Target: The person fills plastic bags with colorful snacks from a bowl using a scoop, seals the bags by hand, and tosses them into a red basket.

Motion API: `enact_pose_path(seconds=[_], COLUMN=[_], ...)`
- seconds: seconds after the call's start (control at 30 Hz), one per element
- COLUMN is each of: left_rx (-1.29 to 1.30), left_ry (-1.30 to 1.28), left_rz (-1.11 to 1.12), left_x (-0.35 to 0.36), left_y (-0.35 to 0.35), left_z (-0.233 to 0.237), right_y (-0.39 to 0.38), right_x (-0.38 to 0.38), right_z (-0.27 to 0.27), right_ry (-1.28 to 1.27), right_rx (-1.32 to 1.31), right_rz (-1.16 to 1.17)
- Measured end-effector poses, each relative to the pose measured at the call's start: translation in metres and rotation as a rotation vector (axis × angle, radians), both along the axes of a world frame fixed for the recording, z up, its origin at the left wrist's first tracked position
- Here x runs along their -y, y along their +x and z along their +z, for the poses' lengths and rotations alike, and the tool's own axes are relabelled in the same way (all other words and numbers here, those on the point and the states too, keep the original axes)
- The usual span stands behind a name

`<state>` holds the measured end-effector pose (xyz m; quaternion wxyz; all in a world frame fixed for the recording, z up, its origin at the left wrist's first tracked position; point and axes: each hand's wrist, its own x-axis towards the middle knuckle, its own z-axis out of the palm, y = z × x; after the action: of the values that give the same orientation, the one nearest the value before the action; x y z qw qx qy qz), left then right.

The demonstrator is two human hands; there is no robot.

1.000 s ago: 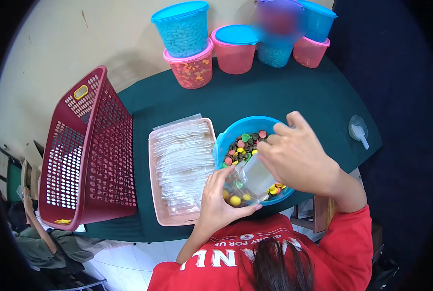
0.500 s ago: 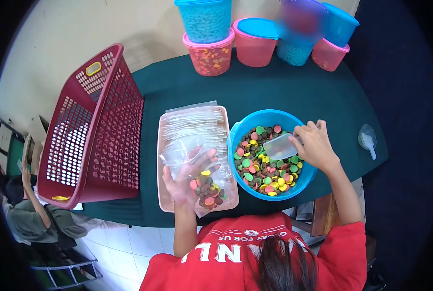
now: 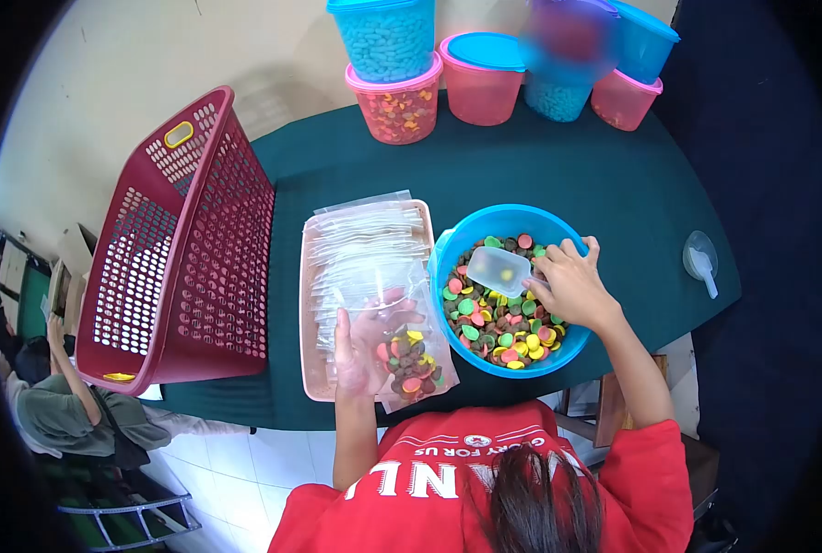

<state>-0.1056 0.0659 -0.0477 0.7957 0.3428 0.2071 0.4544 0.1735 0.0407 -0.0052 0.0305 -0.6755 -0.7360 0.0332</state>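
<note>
My left hand point(image 3: 359, 358) holds a clear plastic bag point(image 3: 411, 364) partly filled with round chips in brown, pink, yellow and green. Some of its fingers show through the plastic, and the thumb sticks up beside it. Under the bag is a pale pink tray point(image 3: 311, 369) with a row of flat clear bags point(image 3: 365, 249). My right hand point(image 3: 572, 281) grips a translucent scoop point(image 3: 498, 271) by its handle. The scoop is over the blue basin point(image 3: 512, 219), which holds a heap of the same coloured chips point(image 3: 494, 323); a yellow piece shows at the scoop.
A tall maroon basket point(image 3: 217, 276) stands at the left. Lidded tubs, among them a pink tub point(image 3: 397, 111) and a blue tub point(image 3: 383, 41), are stacked at the back. A small clear cup with a white spoon point(image 3: 703, 267) lies at the right. Another person point(image 3: 70, 405) is at far left.
My right hand has drawn the scoop left and turned it within the basin. My left hand has shifted slightly right with the bag, which now hangs lower right over the tray edge.
</note>
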Motion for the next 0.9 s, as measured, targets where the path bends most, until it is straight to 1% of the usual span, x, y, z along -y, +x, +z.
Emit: enact_pose_path(seconds=[0.1, 0.13, 0.2, 0.23, 0.3, 0.33, 0.4, 0.43, 0.5, 0.53, 0.6, 0.73, 0.8, 0.9], left_rx=[-0.045, -0.044, -0.06, -0.062, -0.049, -0.05, -0.039, -0.04, -0.01, -0.009, 0.064, 0.105, 0.052, 0.053], left_ry=[-0.048, -0.049, -0.052, -0.053, -0.102, -0.101, -0.118, -0.117, -0.117, -0.117, -0.128, -0.142, -0.133, -0.151], left_rz=[0.009, 0.005, -0.023, -0.025, -0.023, -0.022, -0.017, -0.015, -0.043, -0.042, -0.072, -0.07, -0.062, -0.062], left_x=[0.004, 0.004, 0.004, 0.005, 0.007, 0.007, 0.008, 0.009, 0.008, 0.008, 0.006, 0.005, 0.005, 0.005], left_y=[0.005, 0.005, 0.005, 0.005, 0.007, 0.008, 0.01, 0.011, 0.012, 0.012, 0.01, 0.012, 0.012, 0.014], left_z=[0.002, 0.002, 0.0, 0.0, -0.001, 0.0, 0.002, 0.003, 0.005, 0.004, 0.002, 0.007, 0.009, 0.008], right_y=[0.002, 0.002, 0.002, -0.001, -0.007, -0.009, -0.012, -0.013, -0.013, -0.011, -0.003, 0.007, 0.01, 0.01], right_x=[-0.002, -0.002, -0.003, -0.003, -0.007, -0.009, -0.013, -0.013, -0.012, -0.012, -0.011, -0.012, -0.012, -0.013], right_z=[0.002, 0.001, -0.004, -0.007, -0.011, -0.012, -0.014, -0.014, -0.012, -0.011, -0.007, -0.004, -0.002, -0.002], right_ry=[0.05, 0.05, 0.151, 0.15, 0.196, 0.198, 0.297, 0.298, 0.239, 0.239, 0.156, 0.098, 0.039, -0.011], right_rx=[-0.069, -0.069, -0.042, -0.043, 0.11, 0.109, 0.025, 0.024, -0.036, -0.036, -0.08, -0.137, -0.204, -0.185], right_rz=[-0.013, -0.017, -0.029, -0.032, -0.077, -0.077, 0.019, 0.021, 0.17, 0.172, 0.271, 0.274, 0.263, 0.255])
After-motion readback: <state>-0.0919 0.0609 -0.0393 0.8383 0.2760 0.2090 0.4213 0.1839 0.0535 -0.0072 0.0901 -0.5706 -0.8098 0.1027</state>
